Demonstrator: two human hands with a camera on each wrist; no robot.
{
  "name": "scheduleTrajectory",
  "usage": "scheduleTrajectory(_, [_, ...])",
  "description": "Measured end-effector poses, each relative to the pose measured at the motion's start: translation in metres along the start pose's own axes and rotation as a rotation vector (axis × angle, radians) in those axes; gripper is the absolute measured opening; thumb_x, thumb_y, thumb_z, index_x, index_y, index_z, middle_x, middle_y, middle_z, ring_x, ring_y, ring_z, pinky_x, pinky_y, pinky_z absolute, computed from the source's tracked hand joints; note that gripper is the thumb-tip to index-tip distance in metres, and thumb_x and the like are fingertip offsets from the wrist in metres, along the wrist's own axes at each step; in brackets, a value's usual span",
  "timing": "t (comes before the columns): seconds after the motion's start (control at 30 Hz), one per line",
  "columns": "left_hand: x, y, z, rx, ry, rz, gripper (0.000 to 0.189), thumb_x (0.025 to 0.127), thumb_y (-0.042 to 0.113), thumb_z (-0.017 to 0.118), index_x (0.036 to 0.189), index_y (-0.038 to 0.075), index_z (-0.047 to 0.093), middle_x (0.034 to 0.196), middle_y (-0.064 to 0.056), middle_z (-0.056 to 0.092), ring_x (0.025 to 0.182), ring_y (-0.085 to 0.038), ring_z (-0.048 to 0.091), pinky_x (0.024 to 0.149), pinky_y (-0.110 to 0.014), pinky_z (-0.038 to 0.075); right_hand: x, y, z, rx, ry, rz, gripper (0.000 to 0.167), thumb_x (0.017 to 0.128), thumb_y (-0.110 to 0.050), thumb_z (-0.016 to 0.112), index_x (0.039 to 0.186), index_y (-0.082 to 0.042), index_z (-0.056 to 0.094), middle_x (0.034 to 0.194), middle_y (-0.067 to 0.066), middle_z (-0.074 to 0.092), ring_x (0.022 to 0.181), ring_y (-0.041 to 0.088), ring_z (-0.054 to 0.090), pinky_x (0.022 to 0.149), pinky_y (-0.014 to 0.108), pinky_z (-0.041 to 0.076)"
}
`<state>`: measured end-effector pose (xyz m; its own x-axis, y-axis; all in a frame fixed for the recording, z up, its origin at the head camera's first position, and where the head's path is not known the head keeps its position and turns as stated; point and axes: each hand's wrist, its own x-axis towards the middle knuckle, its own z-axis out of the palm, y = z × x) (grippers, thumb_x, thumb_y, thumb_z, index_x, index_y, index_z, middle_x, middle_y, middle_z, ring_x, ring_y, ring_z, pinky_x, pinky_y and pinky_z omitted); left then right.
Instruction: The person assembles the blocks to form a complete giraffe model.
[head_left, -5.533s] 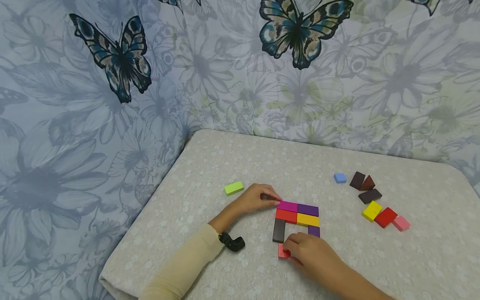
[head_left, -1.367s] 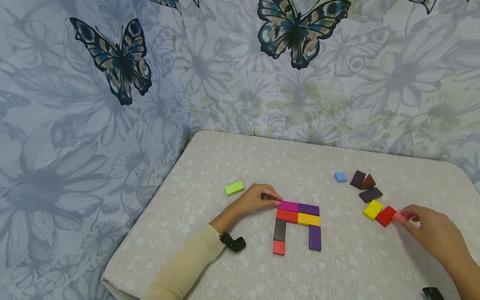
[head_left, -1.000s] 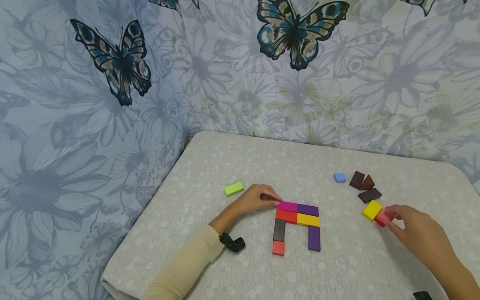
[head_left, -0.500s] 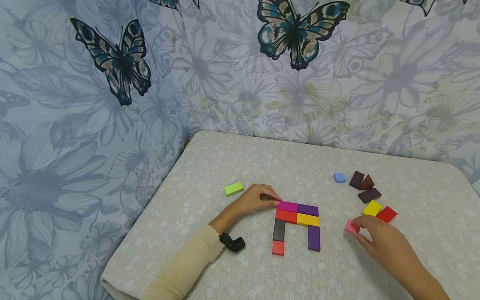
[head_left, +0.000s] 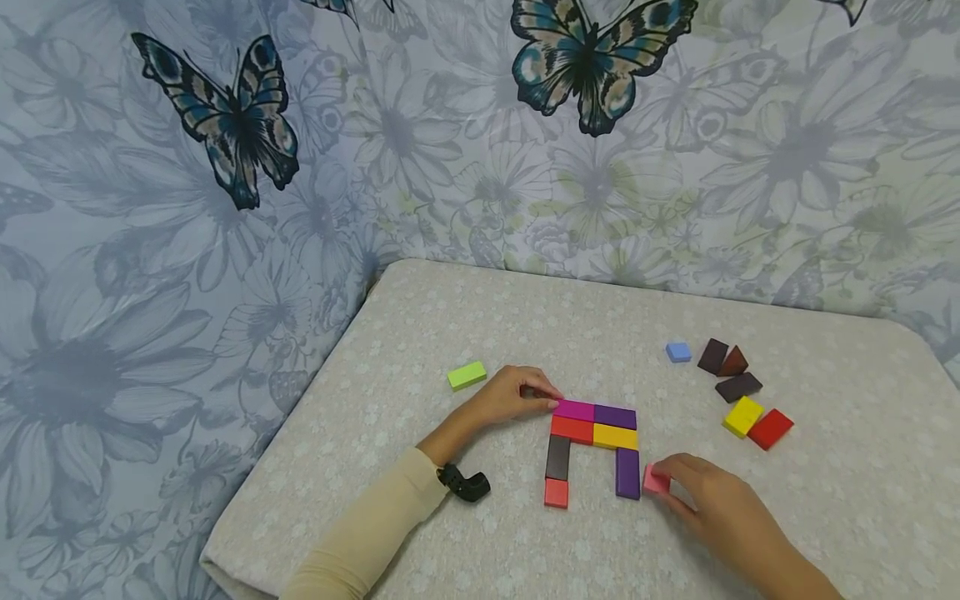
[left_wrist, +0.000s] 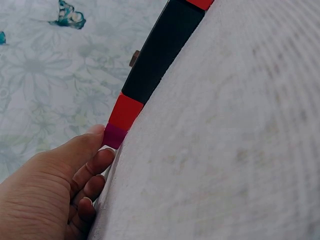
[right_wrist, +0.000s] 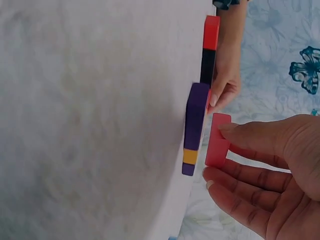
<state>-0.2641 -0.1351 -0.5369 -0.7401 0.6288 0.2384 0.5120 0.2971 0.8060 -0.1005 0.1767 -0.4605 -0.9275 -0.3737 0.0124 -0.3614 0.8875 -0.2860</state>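
My right hand (head_left: 716, 508) pinches a small pink block (head_left: 657, 479) between thumb and fingers, just right of the near end of an upright-running purple block (head_left: 627, 473). In the right wrist view the pink block (right_wrist: 218, 140) is held above the table. My left hand (head_left: 512, 396) pinches the left end of the magenta block (head_left: 574, 409), with thumb and index at its corner. Beside the magenta lies another purple block (head_left: 615, 416). Below them sit a red block (head_left: 572, 429) and a yellow-orange block (head_left: 615, 436). A dark grey block (head_left: 557, 457) and a small coral-red block (head_left: 556, 492) form the left leg.
A lime green block (head_left: 467, 375) lies beyond my left wrist. To the right are a blue block (head_left: 678, 352), a dark brown block (head_left: 712, 355), a brown triangle (head_left: 734, 362), another dark block (head_left: 738, 387), a yellow block (head_left: 743, 416) and a red block (head_left: 770, 428).
The small coral-red block was put below the dark grey one. My right hand then took the pink block from the right-hand group and carried it left. My left hand stays in place.
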Motion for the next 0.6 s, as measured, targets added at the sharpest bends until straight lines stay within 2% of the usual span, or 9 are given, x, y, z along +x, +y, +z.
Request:
scheduleTrajectory(0.33, [-0.002, 0.003, -0.001, -0.007, 0.003, -0.004, 0.016, 0.091, 0.017, 0.079, 0.106, 0.016, 0.081, 0.093, 0.008, 0.072, 0.078, -0.009, 0.055, 0.068, -0.024, 0.045, -0.004, -0.018, 0.009, -0.042, -0.032, -0.031, 0.046, 0.08, -0.024, 0.087, 0.121, -0.007, 0.074, 0.113, 0.005, 0.071, 0.104, 0.025, 0.069, 0.085, 0.042, 0.057])
scheduleTrajectory(0.6, [-0.003, 0.004, -0.001, -0.006, 0.004, -0.005, 0.016, 0.09, 0.016, 0.079, 0.106, 0.016, 0.081, 0.093, 0.008, 0.072, 0.077, -0.009, 0.055, 0.067, -0.024, 0.044, -0.006, -0.027, 0.013, -0.019, -0.045, -0.008, 0.04, 0.08, -0.024, 0.088, 0.116, -0.014, 0.075, 0.11, 0.002, 0.071, 0.103, 0.022, 0.069, 0.086, 0.042, 0.057])
